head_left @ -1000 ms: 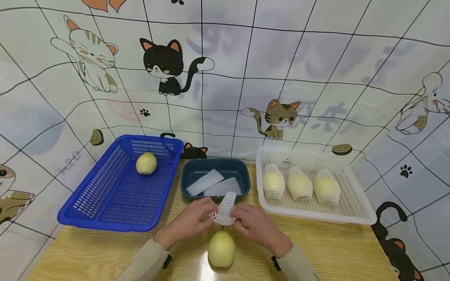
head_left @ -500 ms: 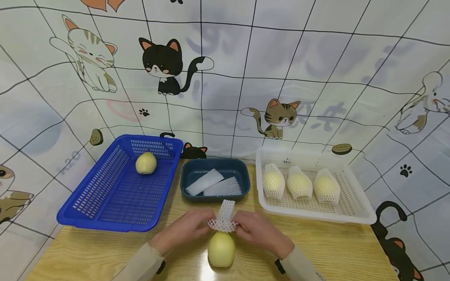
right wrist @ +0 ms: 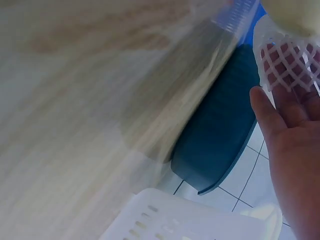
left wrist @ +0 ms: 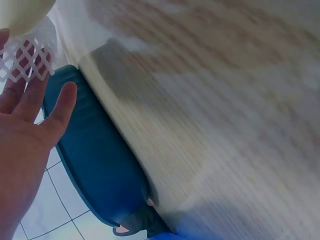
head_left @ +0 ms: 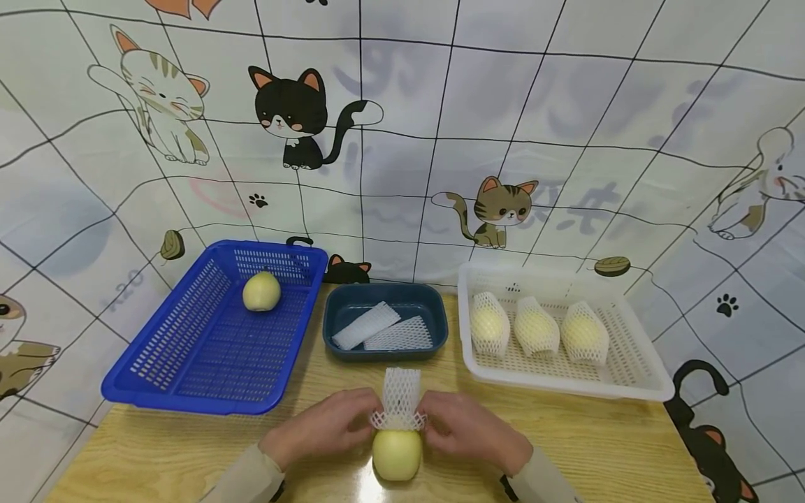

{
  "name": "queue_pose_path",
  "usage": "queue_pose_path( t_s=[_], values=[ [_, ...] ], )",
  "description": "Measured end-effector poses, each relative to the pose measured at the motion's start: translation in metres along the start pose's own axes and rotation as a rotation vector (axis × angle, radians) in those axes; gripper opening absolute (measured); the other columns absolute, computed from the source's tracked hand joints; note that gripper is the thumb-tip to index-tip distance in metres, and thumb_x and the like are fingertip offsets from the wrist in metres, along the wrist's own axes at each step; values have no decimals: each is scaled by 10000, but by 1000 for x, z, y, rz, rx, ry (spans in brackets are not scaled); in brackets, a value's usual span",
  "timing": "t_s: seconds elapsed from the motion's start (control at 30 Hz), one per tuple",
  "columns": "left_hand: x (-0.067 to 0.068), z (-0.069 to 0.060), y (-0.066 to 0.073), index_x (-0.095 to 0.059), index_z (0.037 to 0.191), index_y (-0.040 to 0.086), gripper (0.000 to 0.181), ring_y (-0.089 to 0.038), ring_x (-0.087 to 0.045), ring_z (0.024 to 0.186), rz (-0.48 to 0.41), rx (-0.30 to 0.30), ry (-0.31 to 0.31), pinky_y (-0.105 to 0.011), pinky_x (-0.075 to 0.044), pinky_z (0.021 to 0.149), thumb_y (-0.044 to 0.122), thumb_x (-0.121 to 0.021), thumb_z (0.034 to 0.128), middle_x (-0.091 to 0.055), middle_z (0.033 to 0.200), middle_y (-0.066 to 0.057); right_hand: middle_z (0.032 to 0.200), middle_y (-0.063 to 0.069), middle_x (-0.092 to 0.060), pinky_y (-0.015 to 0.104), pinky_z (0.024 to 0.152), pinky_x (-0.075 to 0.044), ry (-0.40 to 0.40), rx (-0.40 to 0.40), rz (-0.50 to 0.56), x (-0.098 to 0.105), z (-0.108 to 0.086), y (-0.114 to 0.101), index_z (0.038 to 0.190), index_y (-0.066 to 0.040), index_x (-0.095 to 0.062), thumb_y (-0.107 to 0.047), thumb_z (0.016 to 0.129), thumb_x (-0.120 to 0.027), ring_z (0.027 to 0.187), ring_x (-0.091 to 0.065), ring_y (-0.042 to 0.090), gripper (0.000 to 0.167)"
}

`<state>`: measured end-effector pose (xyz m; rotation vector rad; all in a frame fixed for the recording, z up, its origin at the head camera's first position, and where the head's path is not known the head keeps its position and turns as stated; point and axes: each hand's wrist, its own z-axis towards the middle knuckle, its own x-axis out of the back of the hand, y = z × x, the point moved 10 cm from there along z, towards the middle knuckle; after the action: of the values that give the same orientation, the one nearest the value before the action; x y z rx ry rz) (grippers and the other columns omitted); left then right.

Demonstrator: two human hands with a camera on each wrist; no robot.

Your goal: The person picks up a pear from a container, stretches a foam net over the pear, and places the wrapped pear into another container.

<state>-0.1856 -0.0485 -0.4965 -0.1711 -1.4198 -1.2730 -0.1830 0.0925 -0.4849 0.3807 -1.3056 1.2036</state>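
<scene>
A yellow-green pear (head_left: 397,455) stands on the wooden table, its top inside the mouth of a white foam net (head_left: 401,398). My left hand (head_left: 327,427) grips the net's rim on the left side, and my right hand (head_left: 472,432) grips it on the right. In the left wrist view, fingers of my left hand (left wrist: 30,125) lie behind the mesh (left wrist: 31,55) below the pear (left wrist: 25,15). The right wrist view has my right hand (right wrist: 295,130) with fingers behind the mesh (right wrist: 287,60) too.
A blue basket (head_left: 189,403) with one pear (head_left: 261,291) stands at the left. Behind the hands is a dark teal tray (head_left: 386,355) holding two flat foam nets (head_left: 367,326). At the right, a white basket (head_left: 566,386) holds three net-wrapped pears (head_left: 536,327). A patterned sheet hangs behind.
Both hands have moved down toward the near side with the net. Its rim has come from above the stem to around the pear's top. The pear has stayed in place.
</scene>
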Motion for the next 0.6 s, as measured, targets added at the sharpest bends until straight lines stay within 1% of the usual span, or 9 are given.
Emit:
queue_pose_path(
  t_s=[0.03, 0.1, 0.17, 0.23, 0.27, 0.37, 0.43, 0.5, 0.6],
  values=[
    [-1, -1, 0, -621, 1073, 257, 219, 26, -570, 924, 0, -3, -5, -207, -521, 844, 118, -727, 941, -589, 1011, 173, 962, -143, -623, 126, 795, -485, -12, -12, 15, -1, -1, 0, 1041, -195, -641, -124, 858, -723, 856, -562, -26, 212],
    [-3, -2, 1, -605, 1081, 257, 242, 20, -556, 908, -7, -2, -25, -198, -509, 836, 122, -726, 921, -574, 1003, 169, 992, -153, -615, 145, 819, -493, -37, -44, 40, -5, -4, 1, 1075, -204, -636, -255, 902, -750, 881, -573, -14, 214],
    [-6, -4, 2, -591, 1093, 254, 265, 0, -556, 903, -30, 18, -56, -197, -502, 830, 149, -740, 900, -575, 1000, 150, 1038, -163, -609, 182, 859, -505, -63, -84, 70, -8, -5, 2, 1126, -216, -629, -429, 899, -790, 927, -575, -5, 351],
    [-9, -7, 2, -579, 1122, 254, 308, -14, -560, 924, -41, 47, -90, -203, -498, 848, 238, -778, 888, -572, 1020, 149, 1073, -169, -596, 219, 884, -515, -90, -126, 89, -12, -7, 4, 1165, -224, -612, -580, 837, -808, 962, -574, 8, 522],
    [-11, -8, 1, -572, 1141, 252, 360, -21, -564, 932, -51, 63, -107, -205, -497, 851, 299, -808, 873, -574, 1030, 145, 1088, -167, -592, 237, 891, -520, -102, -142, 89, -14, -8, 5, 1187, -222, -604, -628, 796, -813, 976, -572, 10, 602],
    [-15, -12, 0, -551, 1198, 246, 587, -22, -579, 983, -72, 101, -131, -222, -502, 892, 459, -896, 775, -577, 1083, 166, 1089, -158, -575, 235, 881, -519, -126, -171, 79, -19, -9, 6, 1209, -202, -579, -642, 719, -853, 969, -560, 13, 713],
    [-17, -12, 1, -532, 1215, 234, 702, -10, -571, 968, -57, 100, -129, -214, -503, 872, 515, -923, 705, -571, 1084, 174, 1077, -152, -567, 227, 858, -518, -130, -178, 63, -21, -10, 6, 1212, -183, -568, -634, 709, -865, 946, -555, 16, 738],
    [-19, -12, 2, -517, 1207, 233, 741, 5, -559, 917, -43, 99, -120, -196, -500, 816, 512, -940, 667, -572, 1053, 177, 1059, -149, -560, 215, 824, -513, -128, -186, 60, -22, -10, 6, 1208, -172, -563, -628, 710, -869, 912, -546, 15, 741],
    [-21, -13, 1, -499, 1175, 242, 717, 14, -521, 821, -1, 102, -101, -171, -466, 717, 490, -944, 671, -560, 975, 168, 1040, -151, -560, 199, 784, -506, -112, -193, 61, -21, -11, 5, 1199, -170, -565, -625, 727, -861, 876, -537, 4, 719]
  ],
)
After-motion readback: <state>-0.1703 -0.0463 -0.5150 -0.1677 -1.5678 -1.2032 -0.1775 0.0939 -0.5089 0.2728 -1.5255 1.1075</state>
